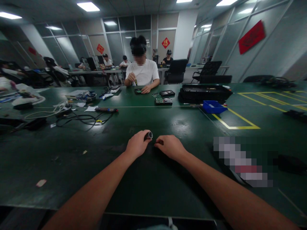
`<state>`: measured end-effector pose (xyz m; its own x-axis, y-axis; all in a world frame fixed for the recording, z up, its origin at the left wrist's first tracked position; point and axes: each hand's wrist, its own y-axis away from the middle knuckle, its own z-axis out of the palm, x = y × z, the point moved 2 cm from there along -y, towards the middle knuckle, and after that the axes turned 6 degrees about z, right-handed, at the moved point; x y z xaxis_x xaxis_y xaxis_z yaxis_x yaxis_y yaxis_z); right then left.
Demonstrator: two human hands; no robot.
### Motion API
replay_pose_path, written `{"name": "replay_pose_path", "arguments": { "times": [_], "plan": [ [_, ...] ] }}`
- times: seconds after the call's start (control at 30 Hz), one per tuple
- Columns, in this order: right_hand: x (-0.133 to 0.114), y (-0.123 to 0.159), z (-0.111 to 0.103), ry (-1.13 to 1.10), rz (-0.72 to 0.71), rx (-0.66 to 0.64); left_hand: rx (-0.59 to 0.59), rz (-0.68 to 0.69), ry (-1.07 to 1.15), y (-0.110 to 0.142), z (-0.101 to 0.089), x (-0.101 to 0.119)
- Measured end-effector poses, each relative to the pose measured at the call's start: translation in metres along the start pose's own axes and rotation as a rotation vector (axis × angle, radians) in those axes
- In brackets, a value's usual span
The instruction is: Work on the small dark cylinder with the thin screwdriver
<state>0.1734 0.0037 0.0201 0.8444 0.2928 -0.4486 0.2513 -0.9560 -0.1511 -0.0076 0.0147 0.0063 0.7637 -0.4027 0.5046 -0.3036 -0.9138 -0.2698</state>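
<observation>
My left hand [137, 145] is wrapped round a short dark tube [149, 135], whose round end has a bright silvery rim and faces right. Just to the right, a small gap away, my right hand [169, 145] is closed in a pinch. Something small and dark shows at its fingertips, too small to name. Both hands are low over the green tabletop [134, 198], near its middle.
Opposite, a person [142, 72] holds a screwdriver over a hard drive [138, 91]. Other drives [163, 101], a black case [205, 93] and a blue bin [214, 107] stand nearby. Cables [81, 118] and an electric screwdriver [106, 110] lie left; a blurred-out packet [240, 163] lies right.
</observation>
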Motion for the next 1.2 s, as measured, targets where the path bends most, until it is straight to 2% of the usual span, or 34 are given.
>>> {"name": "replay_pose_path", "arguments": {
  "times": [0.17,0.37,0.53,0.73,1.2],
  "plan": [
    [-0.001,0.003,-0.009,-0.083,-0.020,0.101,0.006,0.020,0.036,0.000,-0.001,0.000],
    [-0.002,0.005,-0.012,-0.151,-0.134,0.232,0.019,0.116,0.156,-0.001,0.003,0.004],
    [-0.002,0.004,-0.007,-0.204,-0.194,0.253,0.005,0.231,0.278,0.000,0.004,0.010],
    [0.001,0.003,-0.008,-0.214,-0.071,0.312,0.012,0.274,0.306,0.001,0.003,0.013],
    [-0.002,0.007,-0.012,-0.293,0.010,0.202,-0.005,0.281,0.298,0.002,0.000,0.014]
  ]
}}
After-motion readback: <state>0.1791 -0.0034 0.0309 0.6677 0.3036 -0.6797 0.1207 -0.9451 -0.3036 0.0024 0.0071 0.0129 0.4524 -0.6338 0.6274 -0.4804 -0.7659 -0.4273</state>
